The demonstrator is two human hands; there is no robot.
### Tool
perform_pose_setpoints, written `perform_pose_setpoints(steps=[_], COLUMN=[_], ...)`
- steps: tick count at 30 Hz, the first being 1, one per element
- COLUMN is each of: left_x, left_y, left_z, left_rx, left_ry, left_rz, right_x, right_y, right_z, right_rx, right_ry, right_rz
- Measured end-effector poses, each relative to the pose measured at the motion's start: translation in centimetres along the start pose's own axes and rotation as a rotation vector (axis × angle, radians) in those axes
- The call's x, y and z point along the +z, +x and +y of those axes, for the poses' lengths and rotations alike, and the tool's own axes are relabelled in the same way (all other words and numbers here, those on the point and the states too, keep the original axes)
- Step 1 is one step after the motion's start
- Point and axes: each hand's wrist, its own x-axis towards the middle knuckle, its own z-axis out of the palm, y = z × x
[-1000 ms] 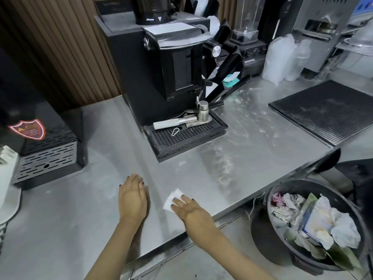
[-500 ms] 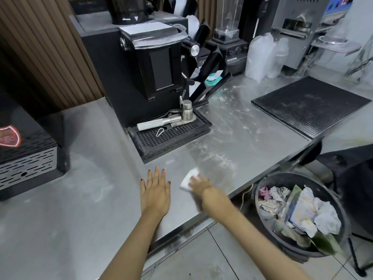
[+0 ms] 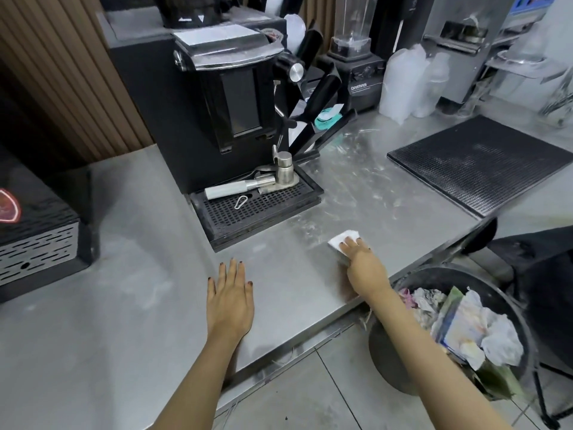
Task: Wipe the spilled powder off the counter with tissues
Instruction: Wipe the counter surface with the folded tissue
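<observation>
My right hand [image 3: 366, 268] presses a folded white tissue [image 3: 342, 238] flat on the steel counter [image 3: 139, 274], near its front edge. White powder streaks [image 3: 356, 181] spread over the counter beyond the tissue, toward the back. My left hand [image 3: 229, 293] rests palm down on the counter to the left, fingers spread, holding nothing.
A black coffee grinder [image 3: 217, 103] with a drip tray [image 3: 257, 209] stands behind my hands. A black rubber mat [image 3: 477, 162] lies at the right. A bin [image 3: 459, 330] full of crumpled tissues stands below the counter edge. A black machine [image 3: 37, 237] sits at the left.
My right hand has slid the tissue to the right and farther from me along the counter. My left hand stays flat on the counter.
</observation>
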Motion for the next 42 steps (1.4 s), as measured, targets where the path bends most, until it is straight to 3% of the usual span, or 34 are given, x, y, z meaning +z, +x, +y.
perform_pose_setpoints(steps=[4, 5, 10, 15, 18, 23, 25, 30, 36, 40, 42], left_x=[-0.2, -0.2, -0.4, -0.7, -0.6, -0.5, -0.3, -0.2, -0.3, -0.2, 0.0], left_y=[-0.2, -0.1, -0.5, -0.6, -0.7, -0.4, -0.3, -0.2, 0.0, 0.1, 0.1], left_z=[0.0, 0.0, 0.3, 0.4, 0.6, 0.4, 0.2, 0.1, 0.1, 0.0, 0.0], left_rx=[-0.054, -0.055, -0.113, -0.126, -0.134, -0.235, -0.248, -0.244, -0.241, -0.24, -0.24], left_ry=[-0.011, -0.016, -0.036, -0.001, -0.006, -0.055, -0.06, -0.05, -0.025, -0.024, -0.023], left_rz=[0.017, 0.018, 0.042, 0.037, 0.036, 0.09, 0.091, 0.077, 0.073, 0.073, 0.07], right_x=[3.7, 4.9, 6.5, 1.4, -0.9, 3.6, 5.7, 8.0, 5.7, 2.9, 3.8], right_y=[-5.6, -6.6, -3.4, 1.1, 1.4, -3.5, -3.2, 3.9, 10.8, 8.6, 5.0], right_z=[-5.1, -5.9, -3.1, 2.6, 2.1, -5.1, -7.8, -9.9, -1.7, -2.8, -5.8], right_rx=[-0.3, -0.324, -0.404, -0.238, -0.094, -0.442, -0.49, -0.477, -0.167, -0.05, -0.176], right_ry=[0.002, -0.022, 0.057, -0.006, 0.006, 0.109, 0.136, 0.081, 0.017, 0.063, 0.129], right_rz=[-0.153, -0.219, -0.228, -0.161, -0.119, -0.191, -0.21, -0.21, -0.04, -0.046, -0.085])
